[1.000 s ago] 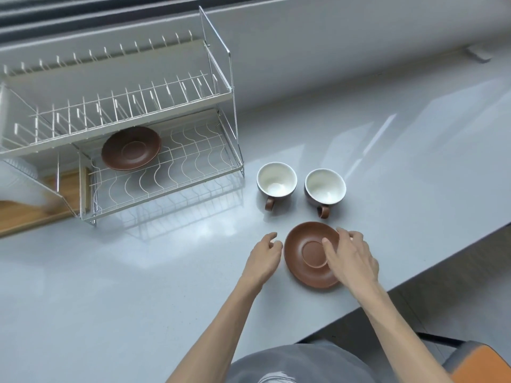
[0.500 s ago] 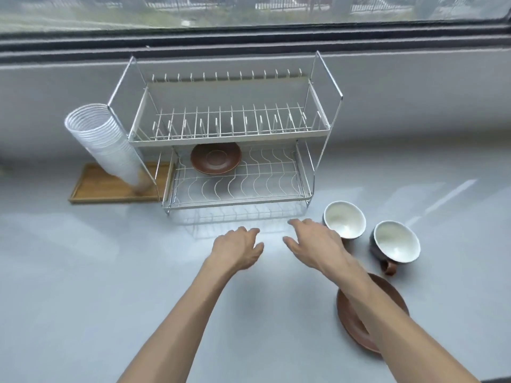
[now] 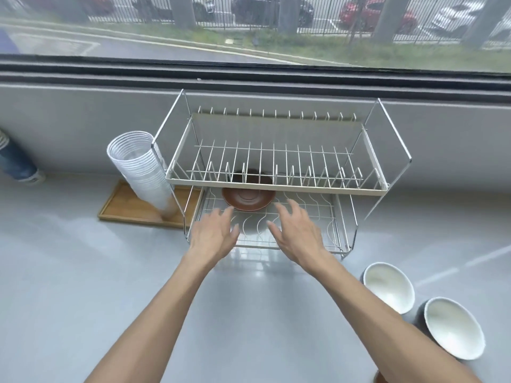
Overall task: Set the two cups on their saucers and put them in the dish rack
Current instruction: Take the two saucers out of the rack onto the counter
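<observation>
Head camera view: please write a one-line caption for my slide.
Both empty hands, left and right, reach toward a brown saucer on the dish rack's lower shelf.

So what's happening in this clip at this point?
A person is reaching with both bare hands, the left hand and the right hand, toward the lower shelf of the dish rack, fingers spread and holding nothing. A brown saucer lies on that shelf just beyond the fingertips. The two cups stand empty on the counter at the right, not on saucers. A stack of plastic cups leans beside the rack.
</observation>
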A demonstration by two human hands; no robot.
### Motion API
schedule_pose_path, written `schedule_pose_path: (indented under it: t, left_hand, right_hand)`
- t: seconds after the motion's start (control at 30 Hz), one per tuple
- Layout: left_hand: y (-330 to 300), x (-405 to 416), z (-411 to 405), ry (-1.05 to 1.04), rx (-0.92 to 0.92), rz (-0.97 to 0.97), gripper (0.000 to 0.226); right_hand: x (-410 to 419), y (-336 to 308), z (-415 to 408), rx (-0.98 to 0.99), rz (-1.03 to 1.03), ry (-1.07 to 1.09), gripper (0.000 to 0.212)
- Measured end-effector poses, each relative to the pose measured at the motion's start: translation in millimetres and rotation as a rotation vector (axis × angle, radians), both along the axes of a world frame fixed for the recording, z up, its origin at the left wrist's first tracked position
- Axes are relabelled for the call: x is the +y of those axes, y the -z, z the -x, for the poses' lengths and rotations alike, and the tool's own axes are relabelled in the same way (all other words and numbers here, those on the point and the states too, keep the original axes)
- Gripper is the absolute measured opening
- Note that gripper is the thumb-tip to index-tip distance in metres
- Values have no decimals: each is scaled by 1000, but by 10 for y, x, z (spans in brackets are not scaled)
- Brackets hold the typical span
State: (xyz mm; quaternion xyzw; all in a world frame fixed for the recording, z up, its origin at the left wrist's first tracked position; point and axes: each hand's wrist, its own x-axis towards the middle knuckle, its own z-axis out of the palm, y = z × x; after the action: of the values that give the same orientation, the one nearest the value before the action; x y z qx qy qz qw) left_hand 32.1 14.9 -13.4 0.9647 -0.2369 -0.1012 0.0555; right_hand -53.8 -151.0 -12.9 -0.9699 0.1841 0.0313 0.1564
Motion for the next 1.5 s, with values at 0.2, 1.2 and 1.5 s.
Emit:
schedule_pose_path:
  t: [0.2,1.2,1.5]
  left_hand:
    - [46,-213,-444,-286,194,296,53]
    - [-87,-444,-412,-676,797,1113,17]
    - [-240,-178,360,-463,889,937,31]
  right_hand:
    - [-53,72,-583,0,-91,43,53]
    - [-297,120,-610,-131,-902,489,62]
    - [-114,-69,423,-111,-786,522,81]
